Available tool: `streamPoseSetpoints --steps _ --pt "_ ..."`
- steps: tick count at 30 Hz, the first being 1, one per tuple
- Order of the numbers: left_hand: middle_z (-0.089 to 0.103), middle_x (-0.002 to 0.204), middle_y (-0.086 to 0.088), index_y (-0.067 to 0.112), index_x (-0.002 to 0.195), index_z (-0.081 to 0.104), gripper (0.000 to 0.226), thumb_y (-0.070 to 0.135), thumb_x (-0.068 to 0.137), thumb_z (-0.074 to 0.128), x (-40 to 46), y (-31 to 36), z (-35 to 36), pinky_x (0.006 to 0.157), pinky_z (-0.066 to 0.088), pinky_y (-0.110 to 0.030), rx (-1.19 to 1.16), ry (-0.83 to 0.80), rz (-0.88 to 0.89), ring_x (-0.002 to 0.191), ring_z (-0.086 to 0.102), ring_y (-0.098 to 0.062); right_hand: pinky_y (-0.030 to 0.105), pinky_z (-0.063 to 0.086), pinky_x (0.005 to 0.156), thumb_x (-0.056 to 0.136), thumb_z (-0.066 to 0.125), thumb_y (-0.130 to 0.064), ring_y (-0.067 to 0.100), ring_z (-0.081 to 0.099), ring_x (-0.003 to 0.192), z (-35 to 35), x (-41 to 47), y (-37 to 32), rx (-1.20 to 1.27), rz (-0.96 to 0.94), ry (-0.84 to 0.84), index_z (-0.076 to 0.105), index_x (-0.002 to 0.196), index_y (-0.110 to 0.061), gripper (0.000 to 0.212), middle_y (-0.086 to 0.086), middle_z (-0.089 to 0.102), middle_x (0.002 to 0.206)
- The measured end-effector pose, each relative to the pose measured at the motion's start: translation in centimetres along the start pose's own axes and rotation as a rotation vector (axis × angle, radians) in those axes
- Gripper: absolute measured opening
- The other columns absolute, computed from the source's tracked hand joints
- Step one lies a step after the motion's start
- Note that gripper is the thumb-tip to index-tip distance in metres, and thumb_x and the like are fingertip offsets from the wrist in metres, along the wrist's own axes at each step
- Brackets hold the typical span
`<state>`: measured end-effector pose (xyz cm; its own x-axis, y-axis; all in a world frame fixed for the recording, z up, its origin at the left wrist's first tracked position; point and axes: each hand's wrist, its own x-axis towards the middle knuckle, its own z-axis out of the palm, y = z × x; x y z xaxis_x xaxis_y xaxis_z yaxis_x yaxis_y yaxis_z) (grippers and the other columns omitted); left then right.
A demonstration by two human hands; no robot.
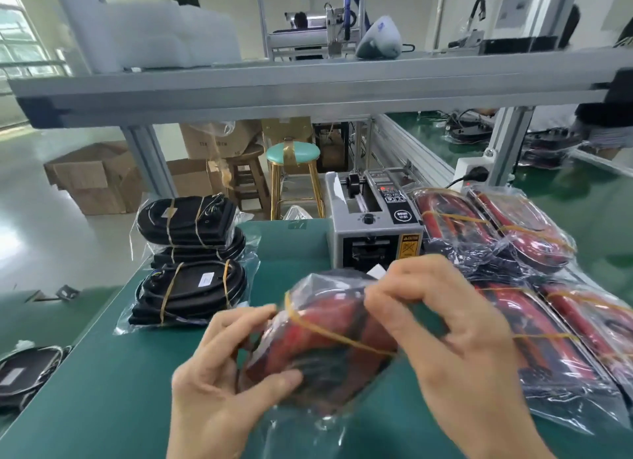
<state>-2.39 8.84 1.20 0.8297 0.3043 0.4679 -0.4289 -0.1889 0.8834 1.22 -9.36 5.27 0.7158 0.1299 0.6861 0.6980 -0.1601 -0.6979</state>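
Fingers (394, 306) of the right hand (445, 325) are curled together and pinch a strand of a thin yellow rubber band (342, 338), drawing it up over the top of a red-and-black bundle (342, 309) in a clear plastic bag. The left hand (219, 373) grips that bundle from the lower left, with the thumb pressed on its near face and the fingertips hooked over its upper edge. The bundle sits in the lower middle of the frame, raised and tilted above the green worktop (120, 390). One length of the band already crosses it on a slant, from its upper left edge down toward the right palm. To the right lie finished red bagged bundles (496, 229), each with yellow bands across it, and more lie at the lower right (555, 342). A stack of black banded bundles in clear bags (191, 253) stands at the left of the worktop, and a grey tape-dispensing machine (373, 225) sits behind the hands, in the middle. Judging by the finished pieces, the bagging of this one is done and its banding is partway: the band looks stretched but not yet seated. It seems that what is left is to settle it, perhaps to add another, and to lay the bundle with the others.
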Motion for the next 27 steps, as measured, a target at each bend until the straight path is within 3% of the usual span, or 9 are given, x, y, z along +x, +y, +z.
streamPoseSetpoints --steps 2,5,8,11,15,19,21,23,27 --pt "0.068 0.096 0.001 0.035 0.1 0.07 0.066 0.016 0.039 0.086 0.1 0.6 -0.2 0.078 0.051 -0.014 0.189 -0.009 0.035 0.086 0.063 -0.011 0.009 0.044 0.07 0.08 0.07 -0.028 0.003 0.06 0.073 -0.9 1.0 1.8 0.13 0.316 0.01 0.071 0.078 -0.026 0.003 -0.007 0.068 0.079" --pt "0.065 0.094 0.022 0.043 0.092 0.054 0.068 0.007 0.046 0.089 0.2 1.6 -0.2 0.076 0.044 -0.01 0.488 -0.02 0.098 0.089 0.059 -0.002 0.015 0.044 0.075 0.084 0.068 -0.004 0.013 0.06 0.085 -1.6 -0.1 4.2 -0.074 0.481 0.065 0.063 0.09 -0.029 0.026 -0.009 0.063 0.086" --pt "0.062 0.096 0.025 0.044 0.092 0.047 0.069 0.004 0.053 0.086 0.1 1.7 0.1 0.075 0.047 -0.02 0.577 -0.031 0.09 0.091 0.058 -0.001 0.012 0.04 0.082 0.084 0.066 -0.009 0.005 0.054 0.096 -1.7 -1.5 2.6 -0.4 -0.035 0.19 0.057 0.097 -0.032 0.028 -0.012 0.054 0.099" --pt "0.062 0.096 0.023 0.047 0.093 0.042 0.061 0.015 0.056 0.078 -0.3 1.7 0.8 0.075 0.051 -0.029 0.566 -0.111 0.063 0.085 0.061 -0.006 0.025 0.032 0.107 0.074 0.072 -0.04 0.012 0.042 0.128 -0.6 -2.0 2.3 -0.494 -0.355 -0.3 0.049 0.128 -0.025 0.061 -0.005 0.047 0.134" --pt "0.055 0.1 0.022 0.042 0.099 0.04 0.053 0.024 0.059 0.069 -1.2 2.0 2.2 0.077 0.042 -0.019 0.633 -0.257 0.17 0.089 0.053 -0.005 0.028 0.039 0.1 0.062 0.085 -0.04 0.001 0.047 0.121 -0.6 0.4 3.9 -0.368 -0.017 -0.762 0.055 0.128 -0.026 0.074 -0.017 0.054 0.126" --pt "0.046 0.129 0.026 0.036 0.135 0.035 0.093 0.039 0.051 0.074 -1.9 1.8 -1.1 0.098 0.032 -0.022 0.752 -0.355 0.327 0.126 0.027 0.014 0.027 0.044 0.092 0.061 0.083 -0.033 0.004 0.055 0.108 -0.9 -1.3 6.0 -0.279 0.005 -0.606 0.063 0.113 -0.021 0.057 -0.021 0.057 0.111" --pt "0.036 0.144 0.02 0.032 0.145 0.028 0.105 0.059 0.052 0.069 -2.8 1.2 -3.1 0.104 0.03 -0.035 0.767 -0.291 0.32 0.139 0.022 0.002 0.022 0.045 0.09 0.059 0.083 -0.032 0.005 0.057 0.106 -1.3 -2.5 6.7 -0.22 0.051 -0.474 0.063 0.111 -0.022 0.056 -0.02 0.058 0.111" --pt "0.029 0.151 0.01 0.03 0.147 0.022 0.105 0.073 0.059 0.059 -3.8 -0.3 -3.7 0.111 0.019 -0.038 0.832 -0.236 0.344 0.143 0.023 -0.012 0.016 0.044 0.088 0.058 0.084 -0.03 0.007 0.058 0.105 -1.6 -3.1 7.1 -0.226 0.03 -0.364 0.061 0.111 -0.024 0.058 -0.016 0.059 0.111" --pt "0.034 0.145 -0.003 0.024 0.133 0.033 0.079 0.049 0.065 0.064 -4.9 -2.4 -1.9 0.102 0.028 -0.056 0.825 -0.094 0.421 0.137 0.029 -0.021 0.01 0.042 0.087 0.056 0.083 -0.027 0.006 0.058 0.104 -1.2 -3.4 6.7 -0.242 -0.022 -0.275 0.059 0.112 -0.028 0.061 -0.009 0.061 0.111"
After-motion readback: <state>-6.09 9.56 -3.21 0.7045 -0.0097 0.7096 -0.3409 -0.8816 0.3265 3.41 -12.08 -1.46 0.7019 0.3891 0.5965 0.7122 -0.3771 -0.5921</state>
